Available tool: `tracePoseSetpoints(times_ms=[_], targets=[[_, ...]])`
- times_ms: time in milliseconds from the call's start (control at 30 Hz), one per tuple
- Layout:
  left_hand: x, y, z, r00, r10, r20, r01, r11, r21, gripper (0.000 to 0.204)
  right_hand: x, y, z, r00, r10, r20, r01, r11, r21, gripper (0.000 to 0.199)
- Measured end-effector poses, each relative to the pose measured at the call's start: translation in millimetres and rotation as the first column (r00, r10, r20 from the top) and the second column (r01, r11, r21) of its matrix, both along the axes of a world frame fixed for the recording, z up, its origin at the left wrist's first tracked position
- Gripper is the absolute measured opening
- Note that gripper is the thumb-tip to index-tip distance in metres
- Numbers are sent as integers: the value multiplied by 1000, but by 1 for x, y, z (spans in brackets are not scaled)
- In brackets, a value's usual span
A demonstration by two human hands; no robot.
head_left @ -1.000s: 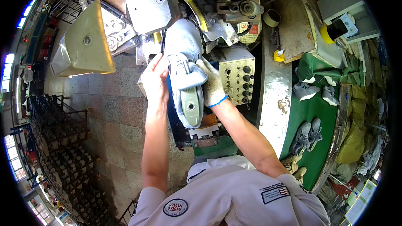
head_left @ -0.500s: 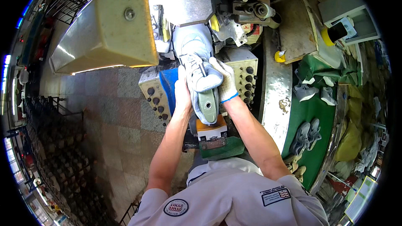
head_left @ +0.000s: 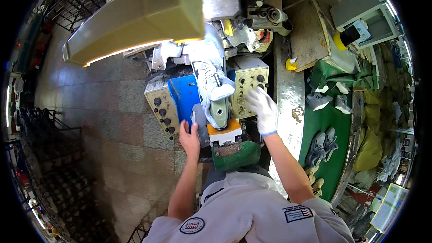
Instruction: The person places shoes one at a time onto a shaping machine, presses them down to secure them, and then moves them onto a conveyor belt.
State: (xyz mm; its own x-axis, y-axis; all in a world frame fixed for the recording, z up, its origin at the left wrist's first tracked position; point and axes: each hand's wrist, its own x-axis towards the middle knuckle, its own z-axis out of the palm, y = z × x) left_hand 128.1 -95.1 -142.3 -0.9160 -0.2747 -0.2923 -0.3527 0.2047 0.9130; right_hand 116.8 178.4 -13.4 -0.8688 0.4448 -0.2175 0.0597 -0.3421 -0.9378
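- While the lamp (head_left: pixel 144 18) hung over the far left, a knobbed box (head_left: pixel 164 108) sat below it, with a blue panel (head_left: pixel 182 94) just to its right.
- The left hand (head_left: pixel 190 141), bare, was near the blue panel's near edge; its fingers were loosely bent and parted, with nothing visibly in them. Whether they touched the grey flap (head_left: pixel 201 126) beside them, I could not tell.
- The shoe (head_left: pixel 211 76) lay in the middle, toe far, at the machine's metal parts, heel near, above an orange pad (head_left: pixel 225 130). Neither hand held it.
- Its upper looked soft and grippy, likely to dent rather than break; the green last (head_left: pixel 219 111) inside probably made the whole stiff and fairly heavy. The best hold seemed to be both sides at the heel, where the last backed the cloth; the floppy collar looked a poor grip.
- The right hand (head_left: pixel 263 108), gloved, was right of the shoe and apart from it, fingers extended, free of any load, by the right box (head_left: pixel 246 85).
- Farther right, a grey pair (head_left: pixel 316 148) stood on a green mat (head_left: pixel 330 119).
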Motion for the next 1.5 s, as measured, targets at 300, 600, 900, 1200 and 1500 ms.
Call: tracePoseSetpoints(times_ms=[300,600,900,1200,1500], targets=[[26,21,-76,978,-194,76,208,941,-267,94,104,66,10,991,-80,105,84,996,-27,54],[56,8,-11,996,-40,79,58,966,-250,88,92,52,39,994,101,45,-101,995,1,58],[101,-12,247,977,-96,-192,-55,751,-658,79,92,-45,120,834,551,-40,-471,747,469,67],[102,106,306,810,-412,-417,220,873,-435,33,97,51,85,977,139,-159,-176,954,-244,49],[-36,130,210,928,-307,-211,74,705,-705,68,309,418,-27,750,-103,653,-243,876,417,62]])
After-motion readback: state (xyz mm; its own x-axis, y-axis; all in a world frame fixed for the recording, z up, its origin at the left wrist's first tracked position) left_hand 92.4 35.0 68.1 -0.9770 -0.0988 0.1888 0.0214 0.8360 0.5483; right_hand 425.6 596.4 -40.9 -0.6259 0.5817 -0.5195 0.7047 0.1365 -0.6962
